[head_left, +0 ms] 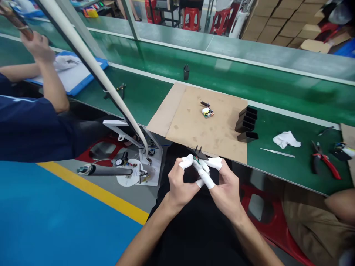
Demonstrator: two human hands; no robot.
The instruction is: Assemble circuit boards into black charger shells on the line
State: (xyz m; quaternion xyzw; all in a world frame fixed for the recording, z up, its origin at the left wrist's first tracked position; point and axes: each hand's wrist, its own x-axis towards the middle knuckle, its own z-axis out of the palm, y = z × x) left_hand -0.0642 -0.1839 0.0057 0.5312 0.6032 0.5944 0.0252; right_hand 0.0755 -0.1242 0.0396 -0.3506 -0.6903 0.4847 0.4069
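Both hands meet in front of my lap, at the near edge of a cardboard sheet (191,125). White finger covers sit on several fingertips. Between them is a black plug piece (200,153) with two prongs pointing away, joined to a small green circuit board partly hidden by the fingers. My left hand (179,183) pinches it from the left. My right hand (227,186) grips it from the right, thumb laid across the near side. Another small circuit board (207,112) and a dark flat piece (205,103) lie on the cardboard. Several open black cases (247,137) stand along its right side.
Rightward lie a white cloth (286,139), tweezers (277,152) and red-handled pliers (325,164). A black plug unit (186,72) stands on the green belt ahead. A white pole (94,72) slants up at left, beside a co-worker's arm (52,77). Another person sits at right.
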